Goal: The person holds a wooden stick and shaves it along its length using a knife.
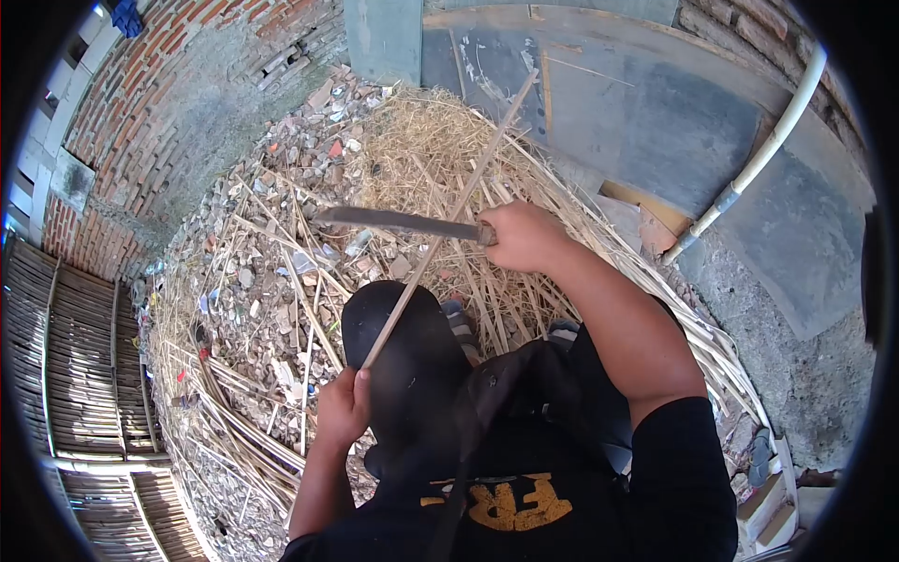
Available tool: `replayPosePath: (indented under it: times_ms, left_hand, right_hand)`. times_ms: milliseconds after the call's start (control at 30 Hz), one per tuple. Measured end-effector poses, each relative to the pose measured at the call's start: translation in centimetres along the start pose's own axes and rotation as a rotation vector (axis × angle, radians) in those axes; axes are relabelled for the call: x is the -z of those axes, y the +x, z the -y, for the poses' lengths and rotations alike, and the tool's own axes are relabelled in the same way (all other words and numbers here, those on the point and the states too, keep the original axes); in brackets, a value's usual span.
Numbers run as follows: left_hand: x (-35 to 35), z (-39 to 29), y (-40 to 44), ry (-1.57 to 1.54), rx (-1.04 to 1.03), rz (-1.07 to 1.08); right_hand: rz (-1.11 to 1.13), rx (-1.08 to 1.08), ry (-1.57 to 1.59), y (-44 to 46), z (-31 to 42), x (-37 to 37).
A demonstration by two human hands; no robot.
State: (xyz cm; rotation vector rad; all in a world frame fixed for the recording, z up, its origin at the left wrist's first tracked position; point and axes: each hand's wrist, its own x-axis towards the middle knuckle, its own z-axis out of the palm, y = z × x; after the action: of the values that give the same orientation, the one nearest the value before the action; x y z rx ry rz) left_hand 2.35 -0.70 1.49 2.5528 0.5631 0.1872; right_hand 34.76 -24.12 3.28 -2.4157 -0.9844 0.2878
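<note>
A long, thin bamboo strip [476,178] slants from the lower left up to the top middle, passing over my knee. My left hand [344,409] is closed around its lower end. In my right hand [524,238] is the handle of a machete [398,221], its dark blade pointing left. The blade crosses the strip near the strip's middle; whether they touch I cannot tell. Below the strip is my dark-clad knee [391,314].
Straw-like shavings [412,140] and rubble [248,276] cover the ground. Bamboo strips [239,436] lie at the left, more at the right. A brick wall [140,122], a bamboo panel [84,351], grey boards [646,122] and a pale pole [763,155] stand around.
</note>
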Motion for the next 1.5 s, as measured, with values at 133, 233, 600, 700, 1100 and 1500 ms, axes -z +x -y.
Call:
replayPosePath:
  times_ms: [133,233,600,700,1100,1500]
  left_hand:
    - [0.1,-0.4,0.5,0.007,-0.005,0.007]
    - [0.1,0.1,0.0,-0.006,-0.003,-0.002]
    - [-0.2,-0.5,0.4,0.009,-0.042,-0.034]
    - [-0.1,-0.7,0.4,0.017,-0.034,-0.026]
    - [-0.2,0.6,0.4,-0.034,-0.021,-0.006]
    - [-0.3,0.7,0.3,0.012,-0.033,-0.019]
  right_hand:
    - [0.167,0.144,-0.176,-1.6,3.3,0.0]
    - [0.098,0.032,-0.043,0.0,0.9,-0.4]
    - [0.023,-0.026,0.074,0.1,-1.0,0.5]
    - [0.1,0.096,-0.068,-0.7,1.2,-0.3]
    - [-0.066,-0.047,0.087,0.4,-1.8,0.6]
    - [0.019,-0.023,0.179,1.9,-0.7,-1.1]
